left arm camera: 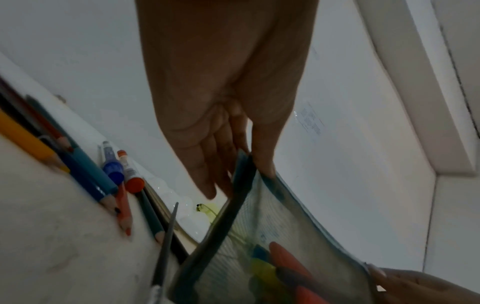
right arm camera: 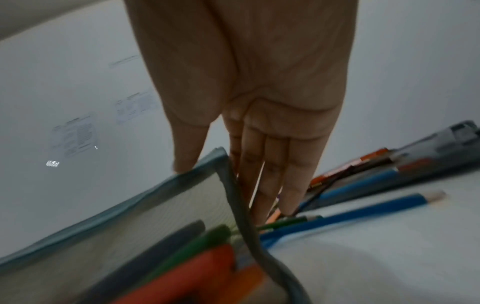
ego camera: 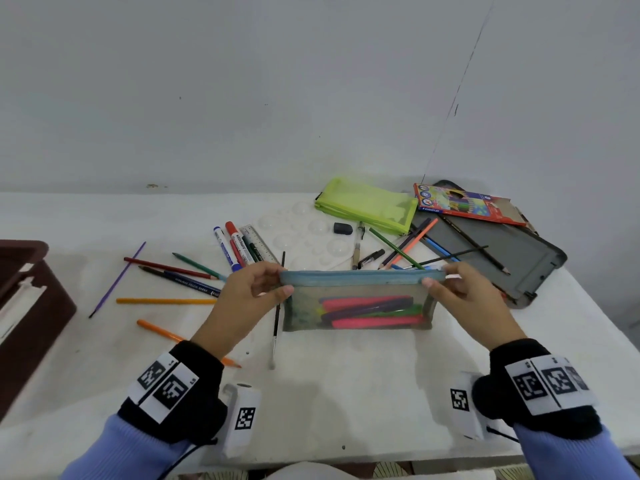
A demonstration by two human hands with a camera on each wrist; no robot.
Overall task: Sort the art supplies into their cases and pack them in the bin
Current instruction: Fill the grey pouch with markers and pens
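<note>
Holding a blue mesh pouch (ego camera: 358,299) upright above the white table (ego camera: 346,393), the left hand (ego camera: 247,292) and right hand (ego camera: 464,292) each pinch a top corner between thumb and fingers, bright markers (ego camera: 367,311) showing through the mesh. Beyond lie loose pencils (ego camera: 173,271), a green pouch (ego camera: 367,206), an open gray case (ego camera: 502,258) and, at far left, a brown bin (ego camera: 27,306).

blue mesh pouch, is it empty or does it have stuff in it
Not empty. Through the mesh of the blue mesh pouch, held up by the left hand and right hand, pink, green and dark markers show.
</note>
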